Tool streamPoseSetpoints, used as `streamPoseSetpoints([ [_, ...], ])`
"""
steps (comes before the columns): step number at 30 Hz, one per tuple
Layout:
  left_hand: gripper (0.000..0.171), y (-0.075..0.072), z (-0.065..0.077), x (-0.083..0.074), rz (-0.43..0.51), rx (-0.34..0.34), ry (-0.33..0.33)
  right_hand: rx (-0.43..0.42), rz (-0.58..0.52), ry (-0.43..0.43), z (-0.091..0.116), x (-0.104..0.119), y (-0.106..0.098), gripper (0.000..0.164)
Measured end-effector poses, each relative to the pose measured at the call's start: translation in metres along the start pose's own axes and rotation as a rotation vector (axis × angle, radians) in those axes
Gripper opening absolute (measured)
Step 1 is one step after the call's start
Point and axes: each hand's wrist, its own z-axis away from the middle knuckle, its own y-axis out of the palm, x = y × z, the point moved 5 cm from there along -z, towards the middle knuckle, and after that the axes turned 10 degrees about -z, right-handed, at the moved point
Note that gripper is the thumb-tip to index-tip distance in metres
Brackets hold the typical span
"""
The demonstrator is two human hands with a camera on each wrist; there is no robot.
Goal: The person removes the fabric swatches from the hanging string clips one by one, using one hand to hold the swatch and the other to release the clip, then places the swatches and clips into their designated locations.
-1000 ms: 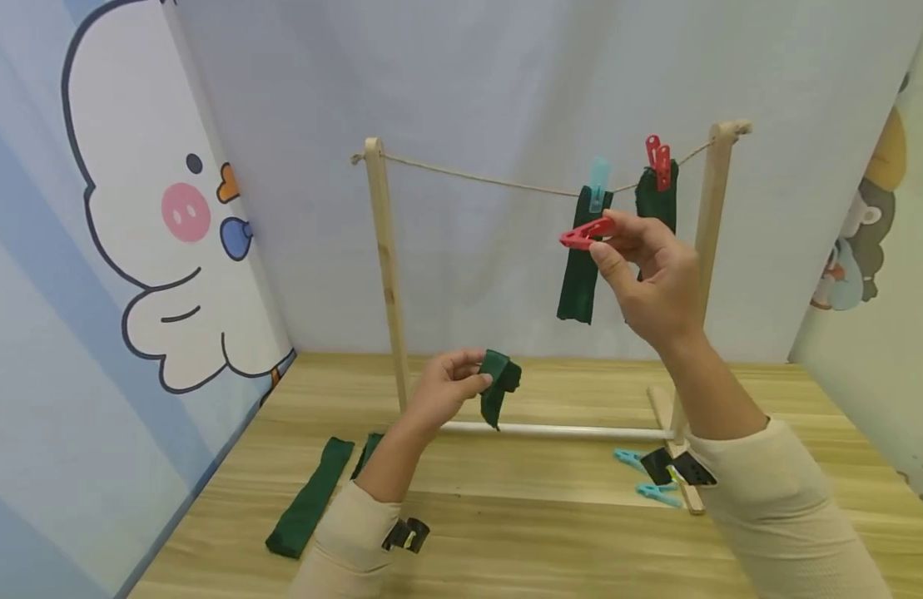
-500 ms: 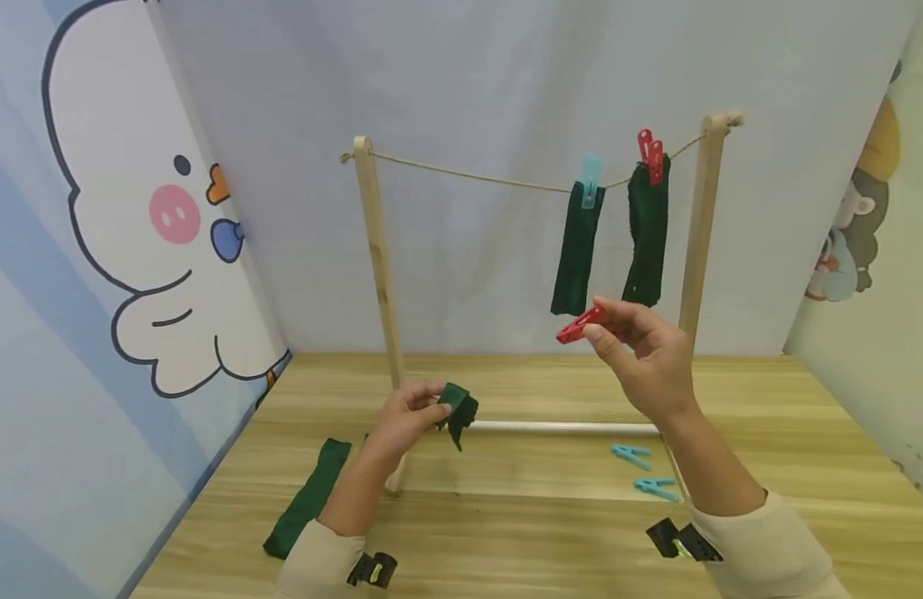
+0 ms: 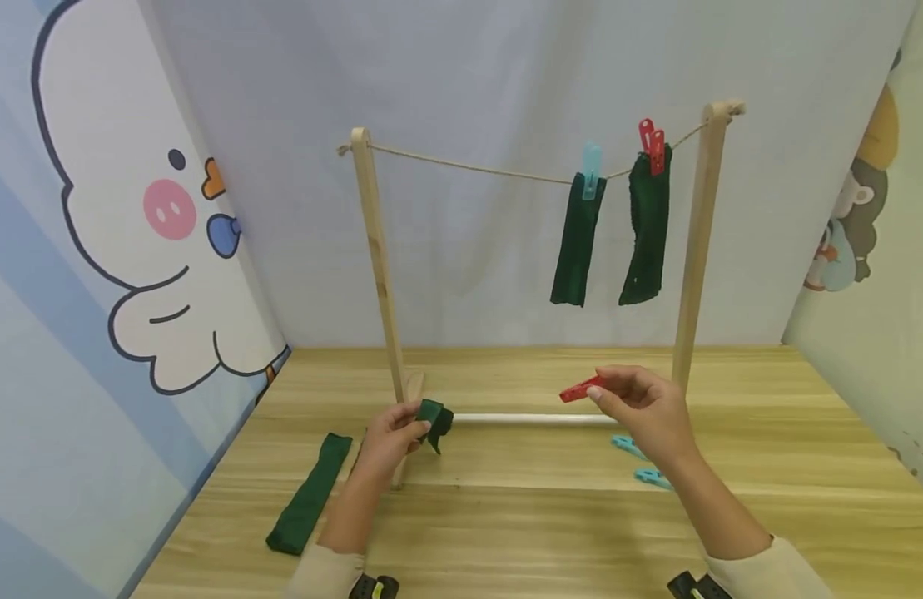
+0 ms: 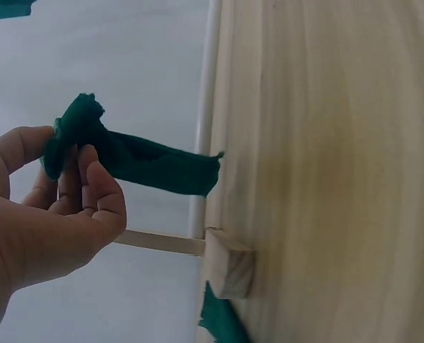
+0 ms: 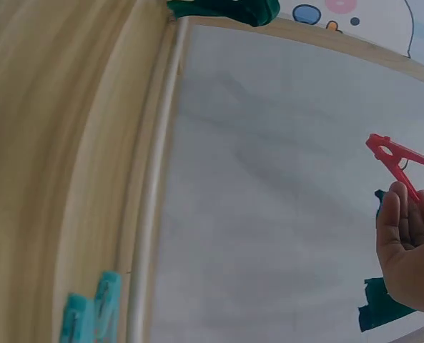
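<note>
Here the left hand (image 3: 387, 443) pinches green cloth (image 3: 437, 423), the right hand (image 3: 650, 413) a red clothespin (image 3: 578, 390), open room between them.

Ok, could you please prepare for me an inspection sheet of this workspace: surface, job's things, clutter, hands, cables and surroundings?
Surface: wood-grain tabletop, bearing a wooden rope stand.
Job's things: two hanging dark green cloth strips, pinned on the rope; at least one loose strip at left; two blue clothespins lying at right.
Clutter: nothing seen.
Hands: left hand pinches a bunched green strip; right hand holds a red clothespin above the tabletop.
Cables: nothing seen.
Surroundings: pale grey backdrop, cartoon-printed walls at both sides.
</note>
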Motion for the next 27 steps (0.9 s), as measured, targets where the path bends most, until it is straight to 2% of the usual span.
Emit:
streamPoseSetpoints([
  [3,0.044,-0.001,-0.001,0.008,0.017,-0.023,-0.015,0.04,0.035,0.094,0.009,-0.016,-0.005,0.025],
  [7,0.043,0.0,-0.006,0.011,0.053,-0.053,0.004,0.101,0.072,0.232,0.019,-0.034,-0.011,0.029],
  [10,0.042,0.001,-0.009,0.012,0.07,-0.067,0.018,0.149,0.099,0.299,0.024,-0.045,-0.014,0.032],
  [16,0.038,-0.001,-0.001,0.016,0.008,-0.095,-0.011,0.223,0.145,0.341,0.034,-0.06,-0.02,0.032],
  [22,0.029,-0.003,0.013,0.02,-0.042,-0.086,-0.048,0.237,0.179,0.36,0.043,-0.068,-0.028,0.039],
  [27,0.027,-0.007,0.024,0.025,-0.069,-0.09,-0.099,0.257,0.226,0.412,0.049,-0.075,-0.032,0.037],
])
